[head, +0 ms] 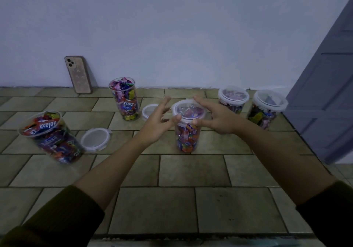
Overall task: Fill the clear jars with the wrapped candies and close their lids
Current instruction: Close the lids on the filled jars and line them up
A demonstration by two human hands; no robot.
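A clear jar (188, 136) full of wrapped candies stands on the tiled floor in the middle, with a white-rimmed lid (189, 111) on top. My right hand (217, 116) holds the lid's right side, index finger along the far rim and thumb on the near edge. My left hand (157, 121) has its fingers spread and straight, and only its thumb touches the lid's left edge. Two filled jars without lids stand at the left (52, 138) and at the back (125, 99). Two loose lids (95, 139) (149, 111) lie on the floor beside them.
Two lidded candy jars (233, 98) (267, 107) stand at the right near the wall. A phone (78, 74) leans against the wall at the back left. A grey door (328, 86) stands at the right edge. Bare tiles lie in front of me.
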